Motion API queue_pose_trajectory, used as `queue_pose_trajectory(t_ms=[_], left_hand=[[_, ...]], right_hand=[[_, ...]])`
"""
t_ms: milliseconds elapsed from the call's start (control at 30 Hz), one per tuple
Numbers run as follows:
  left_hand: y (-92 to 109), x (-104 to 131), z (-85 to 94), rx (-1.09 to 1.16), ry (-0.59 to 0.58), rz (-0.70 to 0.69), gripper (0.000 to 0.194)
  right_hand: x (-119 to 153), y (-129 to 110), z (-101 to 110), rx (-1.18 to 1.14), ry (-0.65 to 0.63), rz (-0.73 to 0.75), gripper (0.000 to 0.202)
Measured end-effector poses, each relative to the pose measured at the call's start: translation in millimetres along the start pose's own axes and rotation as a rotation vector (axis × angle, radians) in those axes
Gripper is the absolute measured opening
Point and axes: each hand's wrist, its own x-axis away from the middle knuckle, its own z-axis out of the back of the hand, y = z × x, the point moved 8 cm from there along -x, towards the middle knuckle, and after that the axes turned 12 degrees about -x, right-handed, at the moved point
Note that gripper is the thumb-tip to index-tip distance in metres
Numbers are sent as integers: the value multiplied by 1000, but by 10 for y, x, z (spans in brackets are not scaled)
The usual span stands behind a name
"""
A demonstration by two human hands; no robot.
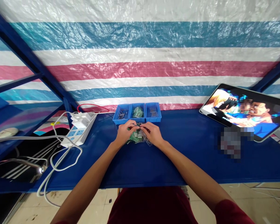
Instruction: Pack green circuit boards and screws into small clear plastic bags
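With left hand and right hand close together, pinched a small piece, partly hidden, over the green-and-clear pile, nearer the desk's back edge than front. Called for light, even pressure, without hurry.

left hand | right hand | 2 forearms angled inward | fingers bent
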Motion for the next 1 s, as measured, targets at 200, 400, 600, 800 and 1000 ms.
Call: queue_pose_trajectory(t_ms=[200, 400, 600, 800, 1000], left_hand=[[43, 26, -10, -39, 34, -42, 24], [2, 14, 2, 71, 60, 48, 27], [164, 24, 53, -110, 115, -98, 25], [245, 68, 91, -174, 201, -187, 23], [126, 42, 72, -39, 143, -50, 23]], right_hand=[[2, 38, -29, 47, -28, -20, 23], [2, 30, 32, 64, 45, -22, 26], [2, 105, 53, 113, 66, -93, 22], [-11, 69, 72, 110, 91, -96, 22], [-19, 22, 81, 36, 94, -67, 24]])
